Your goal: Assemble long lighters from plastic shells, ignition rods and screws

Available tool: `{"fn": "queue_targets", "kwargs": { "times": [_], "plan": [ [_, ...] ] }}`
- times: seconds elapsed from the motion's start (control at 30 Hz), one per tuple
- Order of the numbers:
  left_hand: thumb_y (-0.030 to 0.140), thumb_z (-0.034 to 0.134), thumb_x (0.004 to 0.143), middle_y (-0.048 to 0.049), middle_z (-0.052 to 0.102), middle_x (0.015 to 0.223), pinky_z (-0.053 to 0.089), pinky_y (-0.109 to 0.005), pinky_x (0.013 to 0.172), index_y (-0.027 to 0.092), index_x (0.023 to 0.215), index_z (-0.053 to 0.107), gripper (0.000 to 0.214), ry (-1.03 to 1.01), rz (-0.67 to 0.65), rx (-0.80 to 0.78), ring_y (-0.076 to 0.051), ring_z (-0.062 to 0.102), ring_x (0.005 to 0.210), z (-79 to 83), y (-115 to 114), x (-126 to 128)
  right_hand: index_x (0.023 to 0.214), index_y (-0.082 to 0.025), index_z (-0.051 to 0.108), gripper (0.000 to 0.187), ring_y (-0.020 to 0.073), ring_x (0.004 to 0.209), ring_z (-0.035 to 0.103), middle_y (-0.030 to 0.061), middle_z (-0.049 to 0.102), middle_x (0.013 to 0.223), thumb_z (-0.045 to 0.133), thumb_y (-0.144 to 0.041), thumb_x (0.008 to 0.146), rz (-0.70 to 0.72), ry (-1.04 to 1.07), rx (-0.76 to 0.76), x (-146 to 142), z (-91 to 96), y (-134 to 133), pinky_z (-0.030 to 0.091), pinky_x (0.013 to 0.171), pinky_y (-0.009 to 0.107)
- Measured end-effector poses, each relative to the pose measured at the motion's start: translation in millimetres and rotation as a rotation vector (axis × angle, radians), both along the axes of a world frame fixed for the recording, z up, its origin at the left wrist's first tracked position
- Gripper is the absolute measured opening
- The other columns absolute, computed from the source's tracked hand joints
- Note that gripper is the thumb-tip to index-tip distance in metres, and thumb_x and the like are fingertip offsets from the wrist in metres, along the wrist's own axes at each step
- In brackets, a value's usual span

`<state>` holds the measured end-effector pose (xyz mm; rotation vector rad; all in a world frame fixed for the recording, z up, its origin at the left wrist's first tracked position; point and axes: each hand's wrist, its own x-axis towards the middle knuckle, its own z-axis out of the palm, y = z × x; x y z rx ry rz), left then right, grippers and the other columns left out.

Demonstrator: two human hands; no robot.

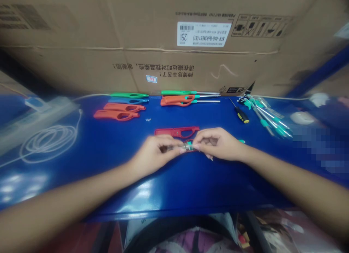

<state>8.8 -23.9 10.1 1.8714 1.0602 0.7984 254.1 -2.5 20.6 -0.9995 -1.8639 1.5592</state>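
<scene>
– where are the hands?
– over the middle of the glossy blue bench (152,180), left hand (155,149) and right hand (222,145) nearly meeting, fingertips pinched narrow.
– on what?
– a small clear-and-teal part (188,146), held between them. red edges show around it; i cannot tell whether it touches them.
– what lies nearby?
– just beyond the fingers, toward the back edge, a flat red plastic casing with a looped handle (163,132).
– and farther off?
– along the back edge, a black-and-yellow screwdriver (242,115); toward the right back corner, silver rods with teal fittings (268,116); near the left end, a coiled white cable (45,145).
</scene>
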Motion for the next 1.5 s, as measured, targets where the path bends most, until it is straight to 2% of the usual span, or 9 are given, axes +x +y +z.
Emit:
{"fn": "queue_targets", "kwargs": {
  "times": [0.2, 0.4, 0.5, 0.73, 1.2, 1.37, 1.5],
  "plan": [
    [0.036, 0.072, 0.086, -0.0049, 0.079, 0.093, 0.046, -0.024, 0.058, 0.021, 0.105, 0.08, 0.025, 0.032, 0.015, -0.035, -0.015, 0.064, 0.066, 1.1, 1.0, -0.8, 0.086, -0.012, 0.07, 0.037, 0.0076, 0.042, 0.055, -0.0029, 0.06, 0.053, 0.08, -0.046, 0.077, -0.054, 0.013, -0.041, -1.4, 7.1, 1.4, 0.047, 0.041, 0.018],
    [0.034, 0.069, 0.091, -0.0009, 0.079, 0.088, 0.042, -0.021, 0.053, 0.025, 0.104, 0.08, 0.02, 0.088, -0.017, 0.038, -0.011, 0.06, 0.061, 3.2, 0.7, -3.3, 0.088, -0.012, 0.069, 0.037, 0.008, 0.043, 0.055, -0.0024, 0.061, 0.053, 0.079, -0.046, 0.078, -0.083, 0.019, -0.048, -0.7, 5.0, 2.0, 0.049, 0.041, 0.019],
    [0.033, 0.069, 0.091, -0.0007, 0.079, 0.088, 0.043, -0.021, 0.056, 0.025, 0.103, 0.08, 0.019, 0.07, -0.017, 0.056, -0.011, 0.062, 0.065, 2.6, 1.3, -3.0, 0.088, -0.012, 0.068, 0.039, 0.0078, 0.043, 0.055, -0.0031, 0.06, 0.053, 0.08, -0.048, 0.077, -0.096, 0.023, -0.046, -2.2, 3.1, 0.4, 0.049, 0.041, 0.019],
    [0.032, 0.069, 0.092, -0.0042, 0.078, 0.092, 0.048, -0.025, 0.068, 0.022, 0.106, 0.08, 0.021, 0.038, 0.002, 0.101, -0.016, 0.067, 0.077, 0.3, 0.2, -0.4, 0.085, -0.014, 0.063, 0.036, 0.0067, 0.04, 0.051, -0.0053, 0.056, 0.05, 0.074, -0.049, 0.082, -0.114, 0.039, -0.016, -5.5, 0.7, -3.7, 0.046, 0.038, 0.017],
    [0.026, 0.067, 0.094, -0.0025, 0.075, 0.089, 0.049, -0.023, 0.071, 0.02, 0.106, 0.079, 0.018, 0.011, -0.046, 0.181, -0.013, 0.065, 0.076, -3.1, -2.0, 0.3, 0.084, -0.015, 0.062, 0.037, 0.0072, 0.04, 0.051, -0.0052, 0.055, 0.051, 0.072, -0.05, 0.083, -0.108, 0.016, 0.028, -5.9, 0.2, -5.9, 0.044, 0.037, 0.018],
    [0.027, 0.069, 0.092, -0.0031, 0.075, 0.089, 0.047, -0.022, 0.063, 0.02, 0.106, 0.079, 0.018, 0.02, 0.002, 0.204, -0.012, 0.062, 0.069, 0.3, -3.5, 0.5, 0.084, -0.015, 0.062, 0.039, 0.0074, 0.04, 0.051, -0.0048, 0.055, 0.051, 0.077, -0.051, 0.079, -0.105, 0.036, -0.026, -5.5, 2.1, -3.6, 0.046, 0.037, 0.018],
    [0.028, 0.071, 0.091, -0.0045, 0.076, 0.091, 0.046, -0.022, 0.06, 0.02, 0.104, 0.08, 0.017, -0.014, 0.027, 0.215, -0.013, 0.063, 0.069, 0.4, -4.0, 1.0, 0.086, -0.013, 0.067, 0.037, 0.0079, 0.042, 0.054, -0.0018, 0.06, 0.057, 0.078, -0.048, 0.079, -0.087, 0.034, 0.002, -2.9, 1.0, -2.3, 0.048, 0.038, 0.019]
  ]
}}
